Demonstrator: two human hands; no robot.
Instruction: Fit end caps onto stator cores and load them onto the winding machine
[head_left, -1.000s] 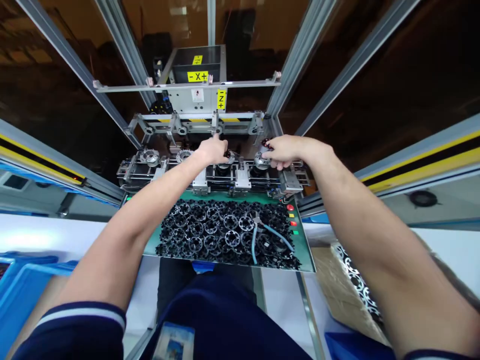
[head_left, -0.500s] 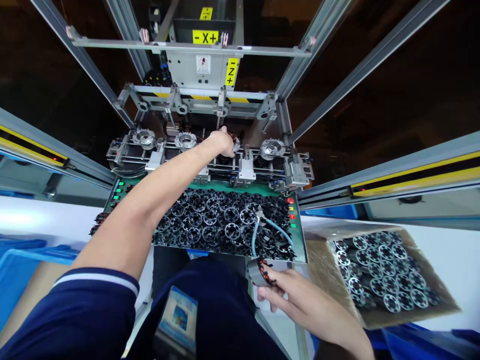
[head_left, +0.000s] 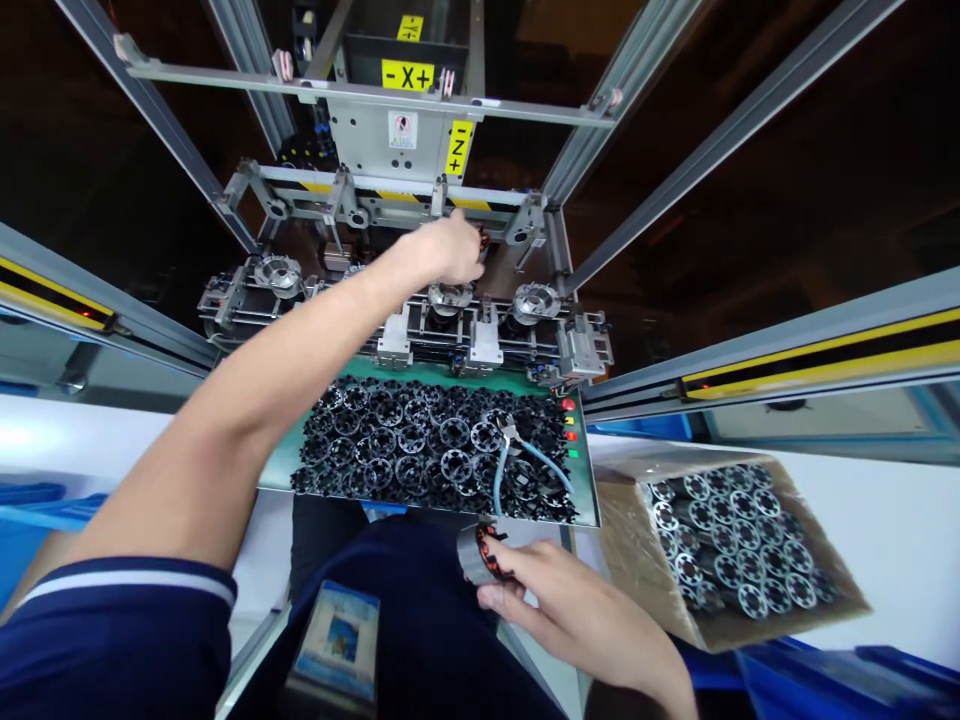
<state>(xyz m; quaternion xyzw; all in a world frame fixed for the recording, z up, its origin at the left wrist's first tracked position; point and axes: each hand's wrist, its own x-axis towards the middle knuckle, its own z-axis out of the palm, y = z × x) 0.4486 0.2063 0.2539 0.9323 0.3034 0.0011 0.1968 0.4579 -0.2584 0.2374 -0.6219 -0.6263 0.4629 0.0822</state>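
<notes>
My left hand (head_left: 450, 250) is closed above the third ring-shaped fixture (head_left: 450, 298) of the machine. A wound motor stator (head_left: 484, 240), mostly hidden behind the fingers, shows a bit of copper at their right side. Down by my lap, my right hand (head_left: 551, 590) grips another motor stator (head_left: 472, 556), a grey metal ring with copper windings and black tabs. Just beyond it, wire cutters (head_left: 508, 432) with pale blue handles lie on a bed of black slotted rings (head_left: 405, 440).
More fixtures stand left (head_left: 277, 274) and right (head_left: 535, 303) of the middle one. A metal crossbar (head_left: 367, 93) spans the machine above. At right, a cardboard box (head_left: 832, 560) holds many metal cores. Coloured buttons (head_left: 571, 436) line the panel's right edge.
My left hand has risen off the third fixture, a stator in its fingers, leaving that ring uncovered. My right hand has shifted slightly left and turned its stator. The whole view has moved a little.
</notes>
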